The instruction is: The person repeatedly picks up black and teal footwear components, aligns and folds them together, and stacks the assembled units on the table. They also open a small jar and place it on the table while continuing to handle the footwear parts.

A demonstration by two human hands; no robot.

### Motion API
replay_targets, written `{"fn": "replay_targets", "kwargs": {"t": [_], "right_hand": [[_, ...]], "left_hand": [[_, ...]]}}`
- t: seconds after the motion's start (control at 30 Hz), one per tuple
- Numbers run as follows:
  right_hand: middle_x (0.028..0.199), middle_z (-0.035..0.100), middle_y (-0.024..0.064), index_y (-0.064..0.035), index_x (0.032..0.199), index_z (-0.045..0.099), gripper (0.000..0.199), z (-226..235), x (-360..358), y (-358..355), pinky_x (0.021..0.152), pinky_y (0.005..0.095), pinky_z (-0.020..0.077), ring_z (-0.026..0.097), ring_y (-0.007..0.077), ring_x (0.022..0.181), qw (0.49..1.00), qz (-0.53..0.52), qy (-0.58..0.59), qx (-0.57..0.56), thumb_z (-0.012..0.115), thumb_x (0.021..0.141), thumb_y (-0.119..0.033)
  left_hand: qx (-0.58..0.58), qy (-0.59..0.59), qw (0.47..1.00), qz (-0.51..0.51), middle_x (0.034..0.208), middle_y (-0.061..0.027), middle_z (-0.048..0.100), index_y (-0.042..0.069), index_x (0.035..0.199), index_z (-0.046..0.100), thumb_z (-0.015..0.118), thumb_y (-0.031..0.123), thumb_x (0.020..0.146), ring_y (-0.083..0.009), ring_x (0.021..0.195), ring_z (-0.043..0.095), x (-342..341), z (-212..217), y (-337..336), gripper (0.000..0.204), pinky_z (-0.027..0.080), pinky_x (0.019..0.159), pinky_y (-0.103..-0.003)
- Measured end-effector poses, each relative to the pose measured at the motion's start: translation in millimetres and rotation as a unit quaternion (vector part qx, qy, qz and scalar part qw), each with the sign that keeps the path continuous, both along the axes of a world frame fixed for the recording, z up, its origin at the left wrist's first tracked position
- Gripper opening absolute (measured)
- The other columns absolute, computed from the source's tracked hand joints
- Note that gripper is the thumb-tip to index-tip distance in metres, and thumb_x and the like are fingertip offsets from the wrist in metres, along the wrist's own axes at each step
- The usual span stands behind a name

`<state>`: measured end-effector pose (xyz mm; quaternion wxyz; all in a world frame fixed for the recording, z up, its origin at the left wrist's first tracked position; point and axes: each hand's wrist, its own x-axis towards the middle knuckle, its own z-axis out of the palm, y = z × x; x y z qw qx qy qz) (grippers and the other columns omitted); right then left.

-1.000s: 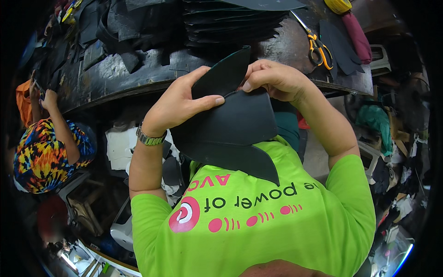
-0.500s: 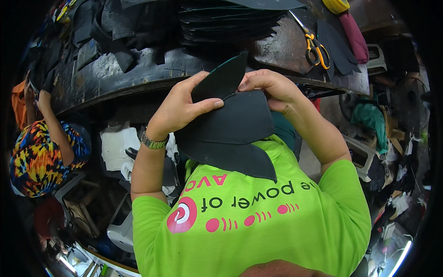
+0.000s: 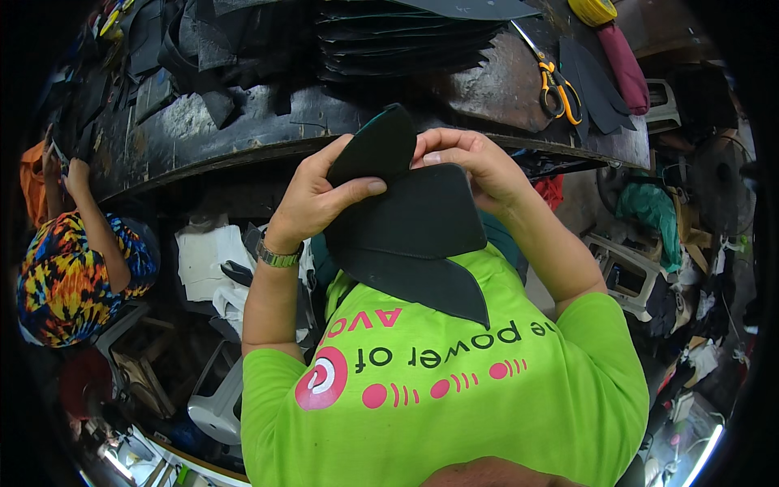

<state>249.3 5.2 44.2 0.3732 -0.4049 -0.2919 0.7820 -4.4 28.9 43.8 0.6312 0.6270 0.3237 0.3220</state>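
Observation:
Over my lap I hold a black sewn piece (image 3: 410,213), leather-like, made of flat panels joined by seams. Its upper flap (image 3: 376,146) stands up with a greenish edge, and a pointed panel (image 3: 426,286) hangs against my green shirt. My left hand (image 3: 329,195) is closed on the piece at the base of the flap, thumb on top and fingers behind. With fingers bent together, my right hand (image 3: 466,162) pinches the piece's upper right edge beside the flap; the fingertips are partly hidden.
On the dark table (image 3: 268,122) lie a stack of black cut pieces (image 3: 398,40), loose black scraps (image 3: 195,49) and orange-handled scissors (image 3: 558,91). Another person (image 3: 81,272) in a colourful top works at the far left. A grey stool (image 3: 621,276) stands at the right among scraps.
The upper flap has tipped down and leftward, looking shorter and rounder now. My right hand has shifted slightly left, and the right forearm has drawn inward. Both hands keep hold.

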Motion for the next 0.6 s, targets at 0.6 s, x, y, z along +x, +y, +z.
{"fn": "replay_targets", "kwargs": {"t": [0.6], "right_hand": [[0.101, 0.064, 0.0080, 0.0046, 0.111, 0.068, 0.019, 22, -57, -8, 0.077, 0.0258, 0.0565, 0.067, 0.0122, 0.086, 0.914, -0.054, -0.176, 0.363, 0.063, 0.092, 0.000]], "left_hand": [[-0.273, -0.416, 0.865, -0.072, 0.058, -0.0027, 0.053, 0.009, 0.109, 0.053, 0.055, 0.039, 0.101, -0.0138, 0.043, 0.045, 5, -79, 0, 0.030, 0.047, 0.067, -0.029]]}}
